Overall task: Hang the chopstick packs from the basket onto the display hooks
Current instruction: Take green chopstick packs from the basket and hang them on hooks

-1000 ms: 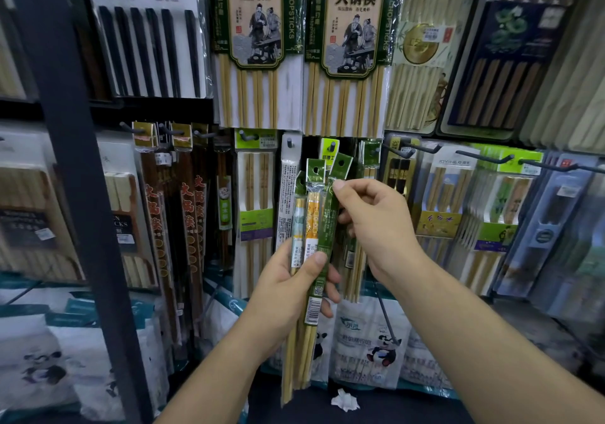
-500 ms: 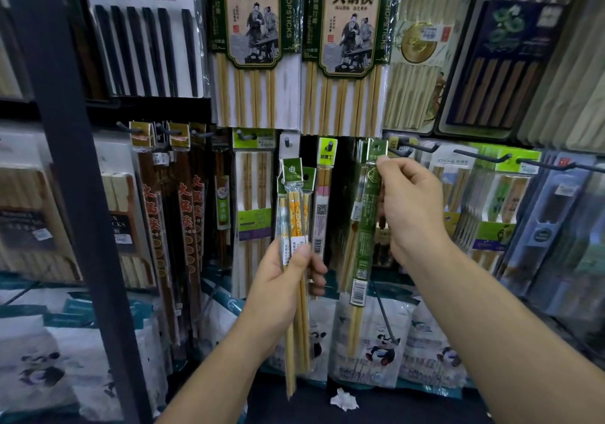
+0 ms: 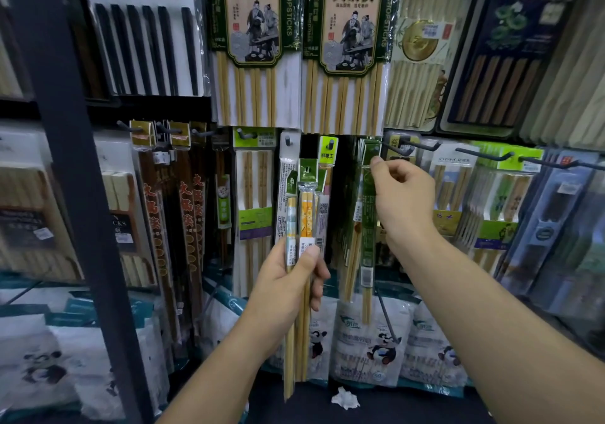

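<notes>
My left hand [image 3: 288, 279] grips a small bundle of narrow chopstick packs [image 3: 302, 214] upright in front of the display, thumb across their labels. My right hand [image 3: 404, 194] pinches the top of a green-labelled chopstick pack [image 3: 367, 227] and holds its header against a dark display hook [image 3: 393, 146], in front of similar green packs hanging there. Whether the hook passes through the header's hole is hidden by my thumb. The basket is out of view.
The wall is packed with hanging chopstick packs: large hot-pot packs [image 3: 252, 47] above, dark red ones [image 3: 157, 210] at left, more hooks [image 3: 484, 156] at right. A dark shelf post [image 3: 65, 161] stands at left. Panda-printed bags [image 3: 376, 341] line the bottom; a crumpled paper scrap [image 3: 343, 399] lies below.
My right hand pulled the green pack out of the bundle and carried it up and right to the hook. My left hand, with the remaining packs, sank slightly.
</notes>
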Tool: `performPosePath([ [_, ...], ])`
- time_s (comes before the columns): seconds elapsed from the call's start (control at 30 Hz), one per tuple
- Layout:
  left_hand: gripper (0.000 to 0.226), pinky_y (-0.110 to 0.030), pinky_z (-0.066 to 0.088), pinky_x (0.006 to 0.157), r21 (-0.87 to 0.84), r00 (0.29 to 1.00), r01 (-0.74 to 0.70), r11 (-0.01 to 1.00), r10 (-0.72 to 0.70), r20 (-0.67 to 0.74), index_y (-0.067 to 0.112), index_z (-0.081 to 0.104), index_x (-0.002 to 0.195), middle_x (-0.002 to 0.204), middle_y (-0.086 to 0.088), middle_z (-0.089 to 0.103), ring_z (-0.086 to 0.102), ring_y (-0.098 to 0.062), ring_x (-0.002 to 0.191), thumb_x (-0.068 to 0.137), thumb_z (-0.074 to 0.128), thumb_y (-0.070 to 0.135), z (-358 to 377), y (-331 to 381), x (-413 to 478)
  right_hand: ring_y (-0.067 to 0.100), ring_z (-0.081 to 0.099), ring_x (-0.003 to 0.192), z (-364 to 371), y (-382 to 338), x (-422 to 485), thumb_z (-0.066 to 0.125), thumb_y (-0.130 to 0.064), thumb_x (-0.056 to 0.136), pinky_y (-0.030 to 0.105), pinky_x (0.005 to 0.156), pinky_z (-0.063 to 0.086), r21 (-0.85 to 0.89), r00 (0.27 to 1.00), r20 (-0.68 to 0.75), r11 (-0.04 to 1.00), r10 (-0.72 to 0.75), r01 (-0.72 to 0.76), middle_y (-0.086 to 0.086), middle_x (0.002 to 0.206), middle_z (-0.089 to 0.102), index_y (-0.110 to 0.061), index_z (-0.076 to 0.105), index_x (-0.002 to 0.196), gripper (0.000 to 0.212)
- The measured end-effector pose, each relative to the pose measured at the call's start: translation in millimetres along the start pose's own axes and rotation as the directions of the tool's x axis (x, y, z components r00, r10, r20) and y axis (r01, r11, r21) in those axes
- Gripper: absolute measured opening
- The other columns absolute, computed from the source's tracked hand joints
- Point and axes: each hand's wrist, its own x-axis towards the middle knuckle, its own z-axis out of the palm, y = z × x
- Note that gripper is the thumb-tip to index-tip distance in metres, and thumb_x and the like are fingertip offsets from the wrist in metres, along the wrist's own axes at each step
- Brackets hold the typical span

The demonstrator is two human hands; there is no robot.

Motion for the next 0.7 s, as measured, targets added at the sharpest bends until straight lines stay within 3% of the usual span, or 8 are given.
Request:
performPosePath([
  [0.07, 0.024, -0.028, 0.052, 0.053, -0.003, 1.0, 0.008, 1.0, -0.008, 0.002, 0.027, 0.064, 0.088, 0.083, -0.004, 0.068, 0.059, -0.018, 0.061, 0.09, 0.067, 0.051, -0.4, 0.5, -0.1, 0.005, 0.035, 0.047, 0.1, 2.9, 1.1, 0.061, -0.036, 0.099, 0.027, 0.063, 0.044, -0.053, 1.0, 0.005, 0.998, -0.017, 0.017, -0.014, 0.045, 0.038, -0.009, 0.063, 0.07, 0.04],
  [0.2, 0.026, -0.027, 0.051, 0.05, -0.013, 1.0, 0.008, 1.0, -0.008, 0.005, 0.025, 0.063, 0.092, 0.081, -0.004, 0.069, 0.06, -0.018, 0.059, 0.086, 0.071, 0.05, -0.6, 1.0, -0.2, 0.003, 0.048, 0.057, -1.2, 5.8, -3.0, 0.065, -0.039, 0.096, 0.024, 0.063, 0.042, -0.051, 0.999, -0.032, 0.999, 0.004, -0.006, -0.011, 0.064, 0.053, -0.018, 0.065, 0.079, 0.027],
  [0.27, 0.026, -0.027, 0.051, 0.049, -0.022, 1.0, 0.003, 1.0, -0.003, 0.007, 0.024, 0.064, 0.093, 0.081, -0.003, 0.068, 0.06, -0.017, 0.059, 0.086, 0.072, 0.048, 0.0, 1.8, -0.5, 0.001, 0.046, 0.054, -3.0, 5.5, -9.7, 0.065, -0.038, 0.097, 0.025, 0.063, 0.043, -0.015, 0.998, -0.053, 0.999, 0.043, -0.044, -0.007, 0.066, 0.053, -0.015, 0.061, 0.078, 0.03],
  [0.37, 0.022, -0.028, 0.05, 0.049, -0.028, 1.0, 0.001, 1.0, -0.001, 0.002, 0.022, 0.063, 0.098, 0.081, -0.005, 0.069, 0.062, -0.019, 0.061, 0.091, 0.073, 0.04, 1.4, 2.6, -1.3, 0.001, 0.054, 0.057, -6.4, 0.6, -24.8, 0.06, -0.038, 0.1, 0.024, 0.064, 0.047, 0.008, 0.995, 0.071, 0.998, 0.067, -0.068, -0.003, 0.067, 0.063, -0.008, 0.069, 0.08, 0.037],
  [0.47, 0.024, -0.027, 0.05, 0.047, -0.036, 1.0, -0.005, 0.999, 0.005, 0.017, 0.018, 0.061, 0.105, 0.08, -0.007, 0.07, 0.064, -0.021, 0.062, 0.092, 0.073, 0.033, 3.8, 3.1, -2.2, -0.005, 0.06, 0.063, -6.8, -9.0, -39.4, 0.064, -0.037, 0.098, 0.01, 0.058, 0.047, 0.056, 0.962, 0.274, 0.998, 0.021, -0.038, -0.01, 0.077, 0.073, -0.024, 0.076, 0.082, 0.024],
  [0.6, 0.013, -0.027, 0.05, 0.046, -0.037, 0.999, 0.001, 0.999, 0.0, 0.044, 0.027, 0.065, 0.101, 0.082, -0.007, 0.071, 0.065, -0.022, 0.063, 0.092, 0.072, 0.033, 5.3, 3.8, -4.0, 0.0, 0.059, 0.062, -3.1, -17.1, -44.4, 0.067, -0.029, 0.097, 0.011, 0.056, 0.046, 0.095, 0.945, 0.328, 0.995, -0.01, -0.022, -0.008, 0.072, 0.068, -0.022, 0.074, 0.079, 0.02],
  [0.7, 0.014, -0.028, 0.049, 0.045, -0.147, 0.999, 0.046, 0.988, -0.042, 0.035, 0.027, 0.068, 0.099, 0.085, -0.012, 0.072, 0.066, -0.023, 0.063, 0.096, 0.062, 0.04, 5.6, 4.9, -5.0, 0.003, 0.057, 0.063, -2.6, -17.7, -45.1, 0.066, -0.028, 0.098, 0.016, 0.058, 0.044, 0.091, 0.941, 0.336, 0.994, 0.023, -0.056, -0.001, 0.075, 0.067, -0.02, 0.073, 0.08, 0.021],
])
